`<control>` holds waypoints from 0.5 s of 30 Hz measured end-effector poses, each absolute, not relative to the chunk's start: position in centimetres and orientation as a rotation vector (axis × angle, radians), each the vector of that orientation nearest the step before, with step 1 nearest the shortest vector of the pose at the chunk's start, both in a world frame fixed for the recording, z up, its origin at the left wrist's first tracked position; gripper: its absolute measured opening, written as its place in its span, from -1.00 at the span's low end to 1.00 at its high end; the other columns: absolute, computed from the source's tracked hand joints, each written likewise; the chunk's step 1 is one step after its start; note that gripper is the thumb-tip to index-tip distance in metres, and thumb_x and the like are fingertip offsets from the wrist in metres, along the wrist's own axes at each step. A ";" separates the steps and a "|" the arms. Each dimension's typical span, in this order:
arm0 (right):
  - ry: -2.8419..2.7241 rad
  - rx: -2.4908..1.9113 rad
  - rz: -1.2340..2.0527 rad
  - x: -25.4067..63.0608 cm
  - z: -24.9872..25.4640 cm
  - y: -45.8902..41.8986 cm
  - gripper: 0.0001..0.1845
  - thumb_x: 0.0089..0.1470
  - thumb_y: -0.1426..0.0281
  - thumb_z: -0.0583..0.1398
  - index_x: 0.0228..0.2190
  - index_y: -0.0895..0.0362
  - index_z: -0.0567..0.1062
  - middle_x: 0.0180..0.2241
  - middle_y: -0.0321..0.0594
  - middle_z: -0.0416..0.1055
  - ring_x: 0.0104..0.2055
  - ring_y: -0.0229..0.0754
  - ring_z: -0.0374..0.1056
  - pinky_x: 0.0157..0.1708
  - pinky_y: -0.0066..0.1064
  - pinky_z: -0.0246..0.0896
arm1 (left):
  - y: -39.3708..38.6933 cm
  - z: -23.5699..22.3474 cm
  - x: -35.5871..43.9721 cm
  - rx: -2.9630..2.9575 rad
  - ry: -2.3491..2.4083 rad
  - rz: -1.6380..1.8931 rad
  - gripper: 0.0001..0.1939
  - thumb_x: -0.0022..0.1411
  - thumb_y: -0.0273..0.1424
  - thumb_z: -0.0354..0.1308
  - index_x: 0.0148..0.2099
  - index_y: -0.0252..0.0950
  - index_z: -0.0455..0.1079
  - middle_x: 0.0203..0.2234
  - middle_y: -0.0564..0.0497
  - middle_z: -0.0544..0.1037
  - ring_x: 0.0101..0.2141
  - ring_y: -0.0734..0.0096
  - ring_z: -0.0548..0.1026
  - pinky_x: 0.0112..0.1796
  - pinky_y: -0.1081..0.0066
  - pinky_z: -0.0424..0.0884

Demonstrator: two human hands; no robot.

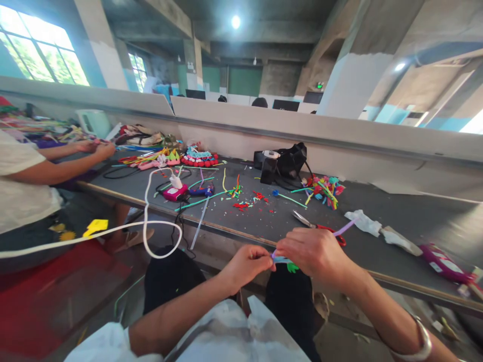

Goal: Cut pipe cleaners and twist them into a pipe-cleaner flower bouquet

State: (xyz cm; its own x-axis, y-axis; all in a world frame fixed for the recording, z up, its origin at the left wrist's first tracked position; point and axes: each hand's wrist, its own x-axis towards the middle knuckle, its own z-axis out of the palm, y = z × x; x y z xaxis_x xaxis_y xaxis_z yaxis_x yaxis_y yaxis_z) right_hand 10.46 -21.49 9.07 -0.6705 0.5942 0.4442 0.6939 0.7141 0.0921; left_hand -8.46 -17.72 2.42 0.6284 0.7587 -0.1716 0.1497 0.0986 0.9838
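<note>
We see a dark worktop (396, 213) crossing the middle of the frame. On it we find red scraps (240, 205) near centre and, right of centre, red-handled scissors (320, 227), a black bag (293, 160) and white tissue (363, 222).

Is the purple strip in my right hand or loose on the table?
In your right hand: the purple strip juts out beyond it, and purple also shows by your left hand.

Left grip (251, 266) pinches just beside right grip (317, 250), both wrists bent.

Lilac strip (274, 255) meets light-blue strip (282, 260), green piece (292, 268) just beneath
</note>
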 end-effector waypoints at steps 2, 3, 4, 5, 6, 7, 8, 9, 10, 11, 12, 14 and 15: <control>-2.464 -1.034 -0.486 9.5 8.5 -22.5 -0.67 0.32 0.42 0.06 -0.44 0.14 0.53 -0.57 -0.28 0.40 -0.52 -0.22 0.26 -0.50 -0.37 -0.05 | -17.6 2.0 -7.9 1.342 0.848 0.655 -0.77 0.05 -0.27 0.14 -0.48 -0.35 0.41 -0.76 0.23 0.09 -0.68 0.63 -0.03 -0.62 0.46 -0.17; -2.407 -1.058 -0.547 9.0 8.1 -22.9 -0.66 0.31 0.45 0.06 -0.45 0.15 0.53 -0.58 -0.27 0.40 -0.51 -0.21 0.27 -0.49 -0.36 -0.04 | -17.5 1.8 -7.6 1.275 0.835 0.702 -0.77 0.04 -0.26 0.15 -0.51 -0.33 0.36 -0.76 0.24 0.09 -0.68 0.64 -0.03 -0.62 0.47 -0.16; -2.368 -1.083 -0.574 8.5 7.5 -23.4 -0.68 0.31 0.47 0.06 -0.43 0.17 0.54 -0.56 -0.25 0.42 -0.49 -0.21 0.30 -0.46 -0.37 0.00 | -17.5 1.6 -7.3 1.202 0.808 0.737 -0.77 0.02 -0.26 0.16 -0.52 -0.32 0.32 -0.76 0.24 0.09 -0.69 0.64 -0.04 -0.63 0.47 -0.16; -2.328 -1.099 -0.603 8.0 6.8 -23.8 -0.69 0.30 0.48 0.07 -0.41 0.18 0.54 -0.54 -0.23 0.44 -0.48 -0.21 0.32 -0.45 -0.36 0.02 | -17.4 1.4 -7.1 1.132 0.777 0.765 -0.77 0.00 -0.26 0.16 -0.53 -0.31 0.29 -0.77 0.25 0.09 -0.70 0.65 -0.05 -0.64 0.48 -0.16; -2.272 -1.135 -0.626 7.5 6.0 -24.1 -0.69 0.30 0.49 0.07 -0.42 0.18 0.54 -0.56 -0.24 0.43 -0.49 -0.20 0.32 -0.44 -0.36 0.04 | -17.3 1.3 -6.9 1.067 0.748 0.782 -0.78 -0.01 -0.27 0.17 -0.53 -0.30 0.28 -0.78 0.25 0.09 -0.71 0.66 -0.06 -0.64 0.49 -0.17; -2.217 -1.161 -0.633 7.2 5.2 -24.4 -0.69 0.29 0.51 0.07 -0.42 0.17 0.55 -0.59 -0.27 0.40 -0.54 -0.22 0.30 -0.46 -0.36 0.04 | -17.3 1.2 -6.8 1.009 0.727 0.791 -0.78 -0.03 -0.29 0.18 -0.54 -0.30 0.27 -0.79 0.26 0.09 -0.73 0.68 -0.07 -0.65 0.49 -0.18; -2.156 -1.180 -0.641 6.8 4.3 -24.7 -0.69 0.28 0.52 0.08 -0.42 0.17 0.56 -0.63 -0.29 0.38 -0.58 -0.23 0.28 -0.48 -0.37 0.04 | -17.2 1.2 -6.7 0.959 0.710 0.797 -0.79 -0.05 -0.30 0.19 -0.55 -0.30 0.25 -0.80 0.26 0.09 -0.74 0.69 -0.08 -0.66 0.49 -0.20; -2.107 -1.202 -0.615 6.6 3.5 -24.9 -0.71 0.28 0.51 0.09 -0.40 0.17 0.57 -0.61 -0.27 0.41 -0.57 -0.23 0.32 -0.47 -0.38 0.08 | -17.1 1.1 -6.6 0.911 0.696 0.800 -0.78 -0.07 -0.32 0.20 -0.56 -0.29 0.24 -0.81 0.26 0.09 -0.75 0.70 -0.08 -0.67 0.50 -0.21; -2.034 -1.232 -0.568 6.4 2.7 -25.2 -0.73 0.28 0.49 0.10 -0.39 0.17 0.57 -0.59 -0.26 0.45 -0.56 -0.23 0.36 -0.46 -0.40 0.12 | -17.0 1.1 -6.5 0.863 0.676 0.799 -0.77 -0.08 -0.34 0.22 -0.57 -0.29 0.21 -0.81 0.27 0.10 -0.76 0.71 -0.09 -0.67 0.50 -0.22; -1.954 -1.256 -0.510 6.3 2.0 -25.4 -0.76 0.28 0.47 0.11 -0.34 0.18 0.58 -0.55 -0.23 0.50 -0.53 -0.23 0.40 -0.45 -0.42 0.17 | -17.0 1.0 -6.5 0.814 0.648 0.795 -0.75 -0.10 -0.36 0.23 -0.58 -0.28 0.18 -0.81 0.27 0.09 -0.76 0.72 -0.10 -0.68 0.51 -0.23; -1.873 -1.273 -0.431 6.2 1.4 -25.6 -0.78 0.28 0.46 0.12 -0.31 0.18 0.58 -0.50 -0.21 0.54 -0.50 -0.23 0.44 -0.42 -0.45 0.21 | -16.9 1.0 -6.6 0.771 0.613 0.784 -0.73 -0.10 -0.37 0.24 -0.59 -0.28 0.17 -0.81 0.28 0.08 -0.77 0.73 -0.11 -0.68 0.51 -0.23; -1.700 -1.338 -0.237 6.0 0.4 -26.1 -0.81 0.25 0.42 0.15 -0.30 0.16 0.59 -0.44 -0.23 0.58 -0.47 -0.25 0.48 -0.41 -0.50 0.27 | -16.9 1.0 -6.6 0.718 0.551 0.754 -0.75 -0.10 -0.38 0.25 -0.58 -0.30 0.20 -0.82 0.30 0.02 -0.77 0.73 -0.14 -0.68 0.53 -0.23; -1.618 -1.371 -0.135 6.0 0.0 -26.3 -0.82 0.23 0.39 0.17 -0.31 0.14 0.60 -0.44 -0.25 0.59 -0.49 -0.27 0.47 -0.43 -0.53 0.28 | -16.9 1.0 -6.7 0.701 0.529 0.740 -0.78 -0.08 -0.38 0.24 -0.57 -0.32 0.24 -0.82 0.31 0.00 -0.77 0.74 -0.15 -0.69 0.54 -0.23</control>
